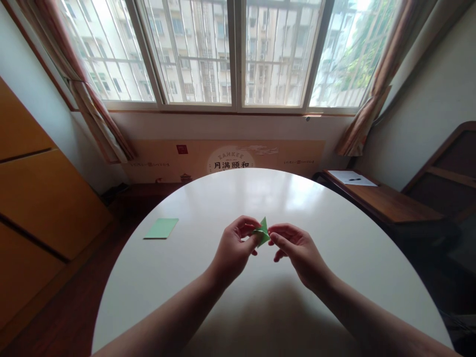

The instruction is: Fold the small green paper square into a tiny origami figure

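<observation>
Pinching a small piece of folded green paper (pixel 263 230), a person works with two bare hands above the middle of a round white table (pixel 148 292). The left hand (pixel 235 244) grips the piece between thumb and fingers, the thumb lying across its near face, while the right hand (pixel 297 243) has thumb and forefinger closed at its right-hand corner, the other fingers curled loosely. One pointed tip of the paper rises clear of the fingers. Flat on the table's left side, well apart from the hands, lies a square of green paper (pixel 161 228). Beyond the table's far edge stretches a tan panel (pixel 297 151) with printed Chinese characters, beneath a barred window (pixel 197 54) framed by tied curtains (pixel 87 99). To the table's right, a white sheet (pixel 344 177) rests on a wooden surface (pixel 401 201), topped by a dark object too small to identify; orange-brown cabinets (pixel 37 198) stand to the table's left.
</observation>
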Tool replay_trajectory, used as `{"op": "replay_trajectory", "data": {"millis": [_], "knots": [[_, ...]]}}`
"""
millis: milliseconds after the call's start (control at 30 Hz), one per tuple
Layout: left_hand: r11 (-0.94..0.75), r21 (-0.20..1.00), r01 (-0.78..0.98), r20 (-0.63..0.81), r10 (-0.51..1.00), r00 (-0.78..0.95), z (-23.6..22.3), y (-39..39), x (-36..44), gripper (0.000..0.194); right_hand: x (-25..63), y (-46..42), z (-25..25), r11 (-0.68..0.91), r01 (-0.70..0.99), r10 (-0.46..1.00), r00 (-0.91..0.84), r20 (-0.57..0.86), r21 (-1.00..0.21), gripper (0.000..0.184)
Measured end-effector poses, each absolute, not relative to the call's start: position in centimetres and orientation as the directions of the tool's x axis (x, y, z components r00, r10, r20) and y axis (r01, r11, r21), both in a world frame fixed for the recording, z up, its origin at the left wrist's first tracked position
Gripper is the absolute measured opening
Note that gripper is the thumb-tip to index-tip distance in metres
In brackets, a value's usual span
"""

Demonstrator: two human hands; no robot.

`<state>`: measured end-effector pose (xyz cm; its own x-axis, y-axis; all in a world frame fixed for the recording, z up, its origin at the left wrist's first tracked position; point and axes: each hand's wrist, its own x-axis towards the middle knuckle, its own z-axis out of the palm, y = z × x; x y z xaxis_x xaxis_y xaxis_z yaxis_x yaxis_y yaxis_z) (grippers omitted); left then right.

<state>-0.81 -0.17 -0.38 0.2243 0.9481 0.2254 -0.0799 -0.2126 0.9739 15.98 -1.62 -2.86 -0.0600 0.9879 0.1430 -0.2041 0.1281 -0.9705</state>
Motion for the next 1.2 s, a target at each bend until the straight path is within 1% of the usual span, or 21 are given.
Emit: {"op": "replay_trajectory", "data": {"millis": [333, 567, 733, 933, 1067, 1200], "knots": [[-0.281, 0.96, -0.005, 0.274, 0.931, 0.243, -0.25, -0.32, -0.71, 0.019, 15.9, -1.76, -2.84, 0.081, -0.272, 0.991, -0.085, 0.107, -0.959, 0.027], [-0.297, 0.954, 0.036, 0.281, 0.93, 0.235, -0.28, -0.25, -0.92, 0.019, 15.86, -1.83, -2.73, 0.033, -0.29, 0.985, -0.154, 0.081, -0.956, 0.028], [-0.301, 0.953, 0.036, 0.287, 0.935, 0.211, -0.5, -0.25, -0.92, 0.021, 15.7, -1.83, -2.93, 0.059, -0.266, 0.984, -0.15, 0.101, -0.962, 0.03], [-0.309, 0.951, 0.009, 0.304, 0.94, 0.156, -0.68, -0.33, -0.78, 0.029, 15.63, -1.98, -2.89, 0.086, -0.235, 0.982, -0.146, 0.123, -0.968, 0.029], [-0.355, 0.933, 0.053, 0.342, 0.924, 0.168, -0.59, -0.42, -0.84, 0.026, 15.64, -1.99, -2.81, 0.101, -0.219, 0.979, -0.15, 0.136, -0.97, 0.029], [-0.356, 0.933, 0.057, 0.341, 0.922, 0.186, -0.53, -0.46, -0.89, 0.021, 15.57, -1.89, -2.85, 0.107, -0.22, 0.979, -0.146, 0.141, -0.97, 0.029]]}}
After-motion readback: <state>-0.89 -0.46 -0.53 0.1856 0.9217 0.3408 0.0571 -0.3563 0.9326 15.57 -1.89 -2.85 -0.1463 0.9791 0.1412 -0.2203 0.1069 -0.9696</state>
